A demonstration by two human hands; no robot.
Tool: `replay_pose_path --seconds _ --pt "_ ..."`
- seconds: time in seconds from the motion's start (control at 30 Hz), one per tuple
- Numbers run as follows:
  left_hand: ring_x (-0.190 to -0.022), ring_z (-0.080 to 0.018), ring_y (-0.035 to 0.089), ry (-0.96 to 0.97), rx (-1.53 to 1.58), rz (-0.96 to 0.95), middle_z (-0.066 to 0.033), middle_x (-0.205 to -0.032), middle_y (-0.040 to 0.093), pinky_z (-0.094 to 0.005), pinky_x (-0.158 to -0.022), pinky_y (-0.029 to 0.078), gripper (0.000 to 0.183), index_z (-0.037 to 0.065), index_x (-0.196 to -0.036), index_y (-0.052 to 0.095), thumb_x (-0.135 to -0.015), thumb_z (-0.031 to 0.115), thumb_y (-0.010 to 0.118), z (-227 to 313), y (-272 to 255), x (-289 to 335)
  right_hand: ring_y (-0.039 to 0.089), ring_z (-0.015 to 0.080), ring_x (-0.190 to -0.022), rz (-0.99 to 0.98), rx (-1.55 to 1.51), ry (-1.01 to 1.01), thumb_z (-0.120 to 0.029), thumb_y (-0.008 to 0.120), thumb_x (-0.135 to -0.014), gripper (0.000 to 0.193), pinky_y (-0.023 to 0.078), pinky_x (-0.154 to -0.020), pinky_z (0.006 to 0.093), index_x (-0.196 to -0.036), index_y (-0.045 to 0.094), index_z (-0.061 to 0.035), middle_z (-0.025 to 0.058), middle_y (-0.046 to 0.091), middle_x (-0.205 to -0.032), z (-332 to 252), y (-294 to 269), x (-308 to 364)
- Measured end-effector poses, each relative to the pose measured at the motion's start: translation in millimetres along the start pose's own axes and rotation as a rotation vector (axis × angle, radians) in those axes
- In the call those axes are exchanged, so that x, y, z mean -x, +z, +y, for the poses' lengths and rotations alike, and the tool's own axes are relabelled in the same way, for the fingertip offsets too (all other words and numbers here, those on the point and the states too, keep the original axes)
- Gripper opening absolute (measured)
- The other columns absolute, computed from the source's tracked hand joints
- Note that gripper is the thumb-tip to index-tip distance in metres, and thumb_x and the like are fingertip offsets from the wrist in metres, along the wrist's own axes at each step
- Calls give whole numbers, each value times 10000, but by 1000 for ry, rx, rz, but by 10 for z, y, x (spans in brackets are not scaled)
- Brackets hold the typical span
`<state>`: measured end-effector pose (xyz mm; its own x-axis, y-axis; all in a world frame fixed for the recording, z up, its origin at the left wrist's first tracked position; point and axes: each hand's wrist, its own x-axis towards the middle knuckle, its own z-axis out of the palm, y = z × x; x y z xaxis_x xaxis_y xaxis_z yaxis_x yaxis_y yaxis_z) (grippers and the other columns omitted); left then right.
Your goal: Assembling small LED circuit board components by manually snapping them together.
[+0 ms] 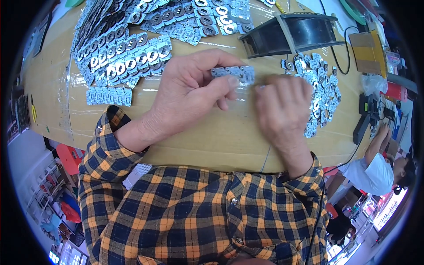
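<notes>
My left hand (190,95) pinches a metal strip (234,73) by its edges, just below the black tray (291,33). My right hand (282,108) is blurred beside it; grip unclear. Strip appears thin, light, stiff, sharp-edged.

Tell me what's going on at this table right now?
A person in an orange-and-navy plaid shirt works at a tan, tape-wrapped table. The left hand pinches a short strip of stamped silver metal plates between thumb and fingers; the right hand, blurred, touches its right end. Stacked silver strips lie to the left, loose silver pieces to the right, beside a black tray.
</notes>
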<state>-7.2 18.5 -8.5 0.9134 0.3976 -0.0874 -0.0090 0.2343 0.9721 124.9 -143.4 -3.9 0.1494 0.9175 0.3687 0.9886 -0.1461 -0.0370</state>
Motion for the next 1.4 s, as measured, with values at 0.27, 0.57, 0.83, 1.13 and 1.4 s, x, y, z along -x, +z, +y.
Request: replay_pose_path --seconds 0.27,0.57,0.83,1.13,1.4 --pt "-705 -66 631 -138 72 -118 -62 -920 676 -180 -566 509 200 -37 -1081 615 -907 58 644 50 56 45 532 135 -651 8 -968 481 -96 534 -954 184 409 -603 281 -822 583 23 67 582 -762 -58 -127 59" --pt "-680 -46 609 -119 -52 -147 -54 -889 679 -171 -566 497 195 -37 -1064 625 -908 77 649 84 48 31 569 86 -605 -130 -1159 538 -229 495 -1008 334 440 -538 208 -830 595 35 52 582 -734 24 -204 105" --pt "-646 -69 619 -173 24 -179 -77 -883 674 -185 -528 501 189 -45 -1058 611 -898 50 646 67 97 34 558 151 -504 -61 -958 358 -124 561 -965 199 407 -471 269 -823 596 11 60 556 -627 1 -92 80" --pt "-637 -106 638 -378 488 -233 -96 -857 663 -227 -509 514 179 -29 -1051 574 -918 75 634 2 89 -9 411 58 -416 -215 -2073 986 -258 470 -1019 327 323 -384 195 -810 540 -17 50 535 -604 -28 -165 79" --pt "-722 -133 664 -66 247 -121 -104 -877 655 -238 -626 547 201 -54 -1104 585 -922 27 608 -31 193 65 426 22 -427 -95 -1586 952 -229 491 -1013 322 315 -392 178 -770 561 -31 -5 542 -570 -67 -197 71"
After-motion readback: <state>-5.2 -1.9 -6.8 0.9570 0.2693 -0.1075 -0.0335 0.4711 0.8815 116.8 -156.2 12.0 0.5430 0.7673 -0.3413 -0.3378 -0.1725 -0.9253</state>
